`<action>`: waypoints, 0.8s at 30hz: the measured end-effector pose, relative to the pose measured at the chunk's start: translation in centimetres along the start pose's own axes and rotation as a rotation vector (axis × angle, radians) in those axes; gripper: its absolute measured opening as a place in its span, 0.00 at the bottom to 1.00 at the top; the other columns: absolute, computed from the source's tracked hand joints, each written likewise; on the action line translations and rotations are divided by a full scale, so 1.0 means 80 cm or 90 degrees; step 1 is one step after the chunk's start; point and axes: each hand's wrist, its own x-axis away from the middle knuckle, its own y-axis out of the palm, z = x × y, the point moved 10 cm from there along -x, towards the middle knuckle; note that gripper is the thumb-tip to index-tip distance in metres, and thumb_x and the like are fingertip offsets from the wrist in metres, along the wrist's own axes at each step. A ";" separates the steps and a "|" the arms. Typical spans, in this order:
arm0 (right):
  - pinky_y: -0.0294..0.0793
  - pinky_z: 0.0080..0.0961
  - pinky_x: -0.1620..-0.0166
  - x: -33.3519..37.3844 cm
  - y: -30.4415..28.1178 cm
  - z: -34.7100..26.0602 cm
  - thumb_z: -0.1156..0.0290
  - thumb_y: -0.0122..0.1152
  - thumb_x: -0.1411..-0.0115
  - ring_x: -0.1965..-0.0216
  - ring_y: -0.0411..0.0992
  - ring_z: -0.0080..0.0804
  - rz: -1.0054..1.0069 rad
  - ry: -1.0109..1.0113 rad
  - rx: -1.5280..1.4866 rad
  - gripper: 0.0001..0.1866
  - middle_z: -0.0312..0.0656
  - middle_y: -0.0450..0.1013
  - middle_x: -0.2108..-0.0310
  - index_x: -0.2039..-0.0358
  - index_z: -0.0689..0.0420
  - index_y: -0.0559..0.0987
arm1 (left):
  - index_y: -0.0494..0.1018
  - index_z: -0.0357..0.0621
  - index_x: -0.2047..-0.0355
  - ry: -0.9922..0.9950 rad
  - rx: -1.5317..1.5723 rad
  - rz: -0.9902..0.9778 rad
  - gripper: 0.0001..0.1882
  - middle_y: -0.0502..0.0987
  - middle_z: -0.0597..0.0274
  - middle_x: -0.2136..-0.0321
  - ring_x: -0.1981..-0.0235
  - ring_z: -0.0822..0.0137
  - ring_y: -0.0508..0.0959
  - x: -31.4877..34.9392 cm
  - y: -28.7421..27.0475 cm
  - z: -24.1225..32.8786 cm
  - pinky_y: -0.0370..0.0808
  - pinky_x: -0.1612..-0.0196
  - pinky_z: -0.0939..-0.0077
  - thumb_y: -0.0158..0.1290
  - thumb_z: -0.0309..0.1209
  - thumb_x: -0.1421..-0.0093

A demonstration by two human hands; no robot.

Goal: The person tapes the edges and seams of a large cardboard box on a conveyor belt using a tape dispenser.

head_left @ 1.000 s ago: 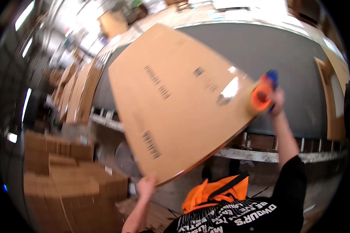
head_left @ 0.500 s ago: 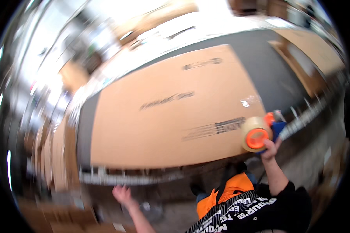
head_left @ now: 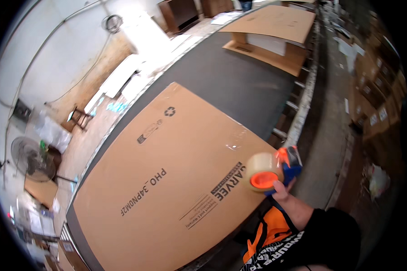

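Cardboard sheet (head_left: 167,180) now lies flat on the table (head_left: 239,81); right hand (head_left: 282,189) still grips tape dispenser (head_left: 271,169).

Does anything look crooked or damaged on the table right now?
The flat cardboard box lies askew on the dark table, its near edge overhanging beside the tape dispenser in the right hand. No damage is visible.
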 end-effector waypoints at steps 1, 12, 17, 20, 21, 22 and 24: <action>0.68 0.43 0.41 -0.015 0.024 -0.009 0.66 0.58 0.53 0.44 0.69 0.45 -0.033 -0.012 -0.030 0.45 0.51 0.66 0.44 0.35 0.64 0.56 | 0.64 0.45 0.40 -0.002 0.039 0.008 0.31 0.70 0.57 0.44 0.46 0.55 0.72 0.016 -0.022 -0.012 0.70 0.45 0.56 0.40 0.52 0.36; 0.73 0.27 0.54 -0.454 0.232 0.387 0.68 0.61 0.47 0.60 0.75 0.30 -0.214 0.298 0.140 0.20 0.41 0.76 0.62 0.55 0.64 0.77 | 0.61 0.39 0.40 -0.153 -0.092 -0.231 0.26 0.73 0.57 0.48 0.47 0.66 0.72 0.662 0.087 -0.102 0.69 0.45 0.70 0.49 0.36 0.35; 0.70 0.24 0.59 -0.208 0.428 0.302 0.63 0.57 0.48 0.66 0.73 0.26 -0.646 0.446 -0.022 0.11 0.37 0.75 0.72 0.72 0.56 0.81 | 0.61 0.47 0.36 -0.188 -0.179 -0.604 0.27 0.74 0.51 0.48 0.49 0.56 0.75 0.827 0.132 -0.118 0.73 0.47 0.65 0.50 0.39 0.34; 0.64 0.22 0.72 -0.035 0.442 0.262 0.62 0.64 0.55 0.75 0.68 0.21 -0.875 0.656 0.119 0.08 0.34 0.72 0.77 0.80 0.52 0.79 | 0.73 0.34 0.52 0.007 -0.185 -0.283 0.13 0.79 0.63 0.63 0.65 0.76 0.77 0.723 0.084 0.037 0.75 0.60 0.80 0.54 0.23 0.38; 0.66 0.22 0.67 0.014 0.455 0.215 0.64 0.66 0.57 0.72 0.69 0.23 -0.992 0.615 0.103 0.09 0.35 0.73 0.76 0.78 0.55 0.81 | 0.76 0.33 0.57 0.122 -0.226 -0.173 0.10 0.80 0.62 0.64 0.65 0.74 0.78 0.691 0.059 0.094 0.76 0.59 0.80 0.55 0.24 0.37; 0.67 0.23 0.62 0.034 0.454 0.191 0.66 0.67 0.60 0.69 0.70 0.25 -1.053 0.573 0.120 0.12 0.37 0.74 0.74 0.75 0.58 0.82 | 0.75 0.34 0.55 0.216 -0.228 -0.175 0.11 0.80 0.61 0.63 0.63 0.73 0.78 0.645 0.038 0.118 0.75 0.57 0.78 0.54 0.25 0.37; 0.69 0.24 0.59 0.058 0.436 0.167 0.65 0.68 0.61 0.68 0.71 0.29 -1.174 0.503 0.230 0.15 0.41 0.74 0.75 0.72 0.61 0.82 | 0.74 0.33 0.54 0.293 -0.231 -0.112 0.12 0.79 0.59 0.60 0.58 0.71 0.77 0.546 0.021 0.146 0.74 0.53 0.76 0.53 0.25 0.36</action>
